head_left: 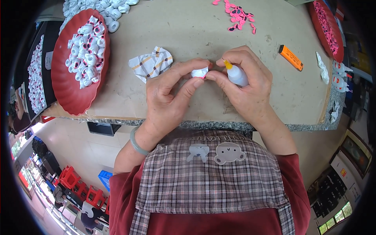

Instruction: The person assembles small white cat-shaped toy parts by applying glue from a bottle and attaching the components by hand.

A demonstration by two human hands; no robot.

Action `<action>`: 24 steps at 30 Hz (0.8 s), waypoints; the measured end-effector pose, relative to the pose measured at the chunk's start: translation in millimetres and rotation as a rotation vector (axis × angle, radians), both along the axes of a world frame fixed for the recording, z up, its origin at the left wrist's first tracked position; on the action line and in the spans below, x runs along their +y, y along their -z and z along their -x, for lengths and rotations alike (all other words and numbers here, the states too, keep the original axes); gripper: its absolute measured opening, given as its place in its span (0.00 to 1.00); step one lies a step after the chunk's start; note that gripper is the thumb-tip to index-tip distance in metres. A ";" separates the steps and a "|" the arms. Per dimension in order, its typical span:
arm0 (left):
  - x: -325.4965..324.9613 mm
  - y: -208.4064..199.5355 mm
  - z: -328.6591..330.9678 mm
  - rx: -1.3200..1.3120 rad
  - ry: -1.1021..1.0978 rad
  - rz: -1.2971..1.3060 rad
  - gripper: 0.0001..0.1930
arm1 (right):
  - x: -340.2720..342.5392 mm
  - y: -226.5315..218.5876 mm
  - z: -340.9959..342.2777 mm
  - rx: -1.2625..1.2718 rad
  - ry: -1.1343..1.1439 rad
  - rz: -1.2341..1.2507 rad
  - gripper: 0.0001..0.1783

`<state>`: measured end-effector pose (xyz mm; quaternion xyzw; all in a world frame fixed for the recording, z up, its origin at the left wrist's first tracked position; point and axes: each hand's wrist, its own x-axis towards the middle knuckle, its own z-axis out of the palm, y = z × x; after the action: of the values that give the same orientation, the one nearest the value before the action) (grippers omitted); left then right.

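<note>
While the left hand (166,94) pinches a small white piece (199,72) between thumb and fingers, parted only by its width, the right hand (255,82) curls closed around a squeeze bottle (237,75), its yellow tip (227,64) upward. The step looks like pressing a pink part (203,77) against the white piece, so the next move probably calls for steady, light thumb pressure. The white piece sits between both thumbs; whether the right one touches it, I cannot tell. Left of the grip, past a checked cloth (150,64), stands a red dish (62,78).
</note>
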<state>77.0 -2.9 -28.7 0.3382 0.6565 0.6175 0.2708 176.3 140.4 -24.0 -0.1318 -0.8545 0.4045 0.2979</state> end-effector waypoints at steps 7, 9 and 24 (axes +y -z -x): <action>3.3 0.8 2.3 -0.489 0.018 -0.200 0.13 | -1.2 -2.1 0.1 -0.109 0.019 0.512 0.14; 1.8 5.0 5.0 -0.523 0.084 -0.245 0.14 | 0.0 -2.0 -1.3 -0.103 0.008 0.510 0.13; 5.2 8.7 1.2 -0.090 -0.001 -0.190 0.15 | -1.6 -0.2 0.6 -0.020 -0.082 0.158 0.12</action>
<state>75.7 2.3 -37.5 0.3339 0.5822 0.6918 0.2663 175.7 138.8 -23.7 -0.1240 -0.8275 0.4813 0.2614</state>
